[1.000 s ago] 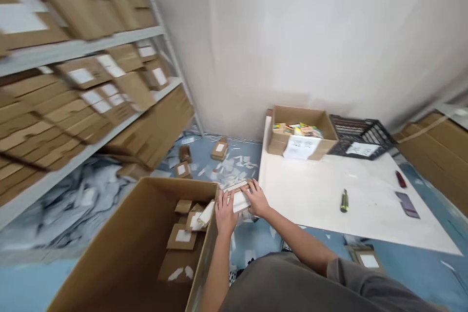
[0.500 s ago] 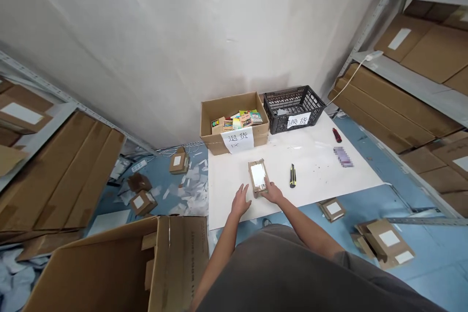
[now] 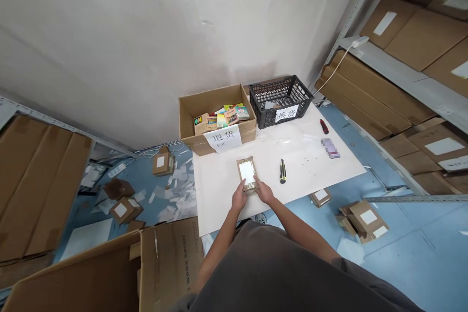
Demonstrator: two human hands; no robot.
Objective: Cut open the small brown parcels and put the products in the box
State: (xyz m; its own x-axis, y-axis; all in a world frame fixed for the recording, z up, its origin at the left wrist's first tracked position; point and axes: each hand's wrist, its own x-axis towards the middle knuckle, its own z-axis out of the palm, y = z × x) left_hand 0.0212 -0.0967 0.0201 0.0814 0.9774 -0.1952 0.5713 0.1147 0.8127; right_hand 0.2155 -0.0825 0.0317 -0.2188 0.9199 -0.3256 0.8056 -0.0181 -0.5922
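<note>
A small brown cardboard parcel (image 3: 247,172) with a white label and shiny tape is held at its near end, over the white table. My left hand (image 3: 239,198) closes on the parcel's near left corner. On the opposite corner, my right hand (image 3: 263,191) grips it with the thumb on top. To the right of the parcel lies a yellow-and-black utility knife (image 3: 282,171), touched by neither hand.
An open cardboard box (image 3: 190,144) of small colourful packs and a black plastic crate (image 3: 268,118) stand along the table's back. A red knife (image 3: 323,126) lies at the right. A large open carton (image 3: 171,258) stands at lower left; shelves (image 3: 420,80) flank the right side.
My left hand has moved from beside the parcel onto its near left corner. My right hand stays on it. The whole view has shifted a little.
</note>
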